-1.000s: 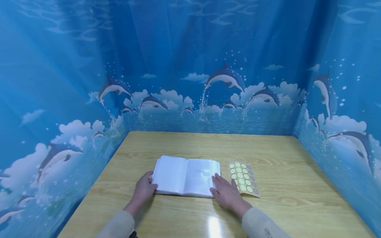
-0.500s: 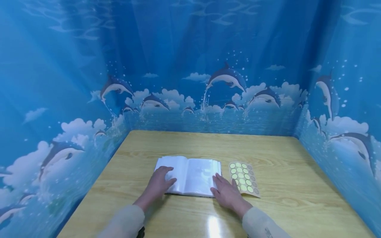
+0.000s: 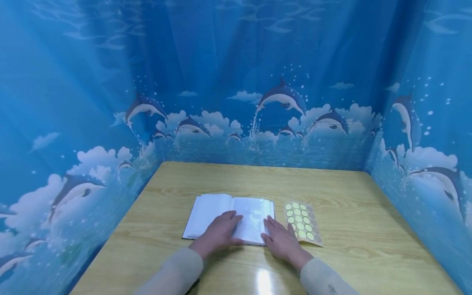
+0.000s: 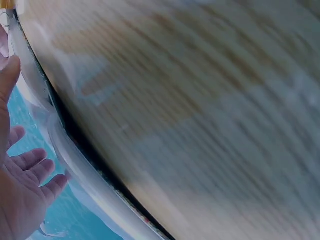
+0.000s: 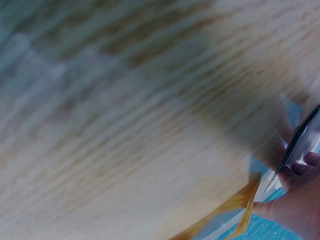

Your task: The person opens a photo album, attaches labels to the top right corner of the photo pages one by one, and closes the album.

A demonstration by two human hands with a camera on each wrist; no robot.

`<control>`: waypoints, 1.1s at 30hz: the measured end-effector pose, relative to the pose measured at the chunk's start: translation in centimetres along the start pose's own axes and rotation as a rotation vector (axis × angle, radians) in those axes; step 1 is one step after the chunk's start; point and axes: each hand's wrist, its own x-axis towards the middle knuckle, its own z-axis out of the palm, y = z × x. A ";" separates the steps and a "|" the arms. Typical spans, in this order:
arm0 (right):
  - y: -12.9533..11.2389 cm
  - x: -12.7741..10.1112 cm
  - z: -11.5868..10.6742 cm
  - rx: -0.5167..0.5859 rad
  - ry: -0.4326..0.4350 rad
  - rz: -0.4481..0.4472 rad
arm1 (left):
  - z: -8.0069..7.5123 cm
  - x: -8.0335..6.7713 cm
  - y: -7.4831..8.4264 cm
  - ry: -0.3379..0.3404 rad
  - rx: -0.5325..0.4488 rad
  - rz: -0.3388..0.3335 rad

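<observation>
Settling the open book (image 3: 221, 205) flat on the bench (image 3: 350, 217), I'd judge: left hand (image 3: 220, 231) unclenched over its middle, right hand (image 3: 282, 241) resting loose-fingered at its right edge; next move calls for light, even pressure.

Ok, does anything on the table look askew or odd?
One thing: the sheet of round stickers curls up off the table along its near edge, by the right hand, instead of lying flat.

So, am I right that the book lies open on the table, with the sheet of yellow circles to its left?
Not quite: the head view shows the sheet to the right of the book. The book does lie open on the table.
</observation>
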 end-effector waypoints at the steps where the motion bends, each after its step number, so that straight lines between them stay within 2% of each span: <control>1: 0.0 0.0 0.0 -0.002 -0.001 0.001 | 0.1 0.0 0.0 -0.005 0.007 -0.004; 6: 0.0 0.0 0.0 -0.008 -0.005 0.006 | 0.3 0.0 -0.3 -0.023 -0.002 -0.023; 20: -0.2 -0.5 -0.3 0.020 0.021 -0.016 | -0.6 -1.1 -1.3 0.067 -0.071 -0.008; 28: -0.1 -0.5 -0.4 -0.001 0.012 -0.017 | -0.4 -1.3 -1.5 0.180 -0.042 0.058; 31: -0.1 -0.4 -0.3 -0.003 0.007 -0.012 | -0.3 -1.3 -1.2 0.207 -0.036 0.043; 33: -0.1 -0.4 -0.2 -0.007 0.004 -0.012 | -0.4 -1.3 -0.9 0.216 -0.054 -0.006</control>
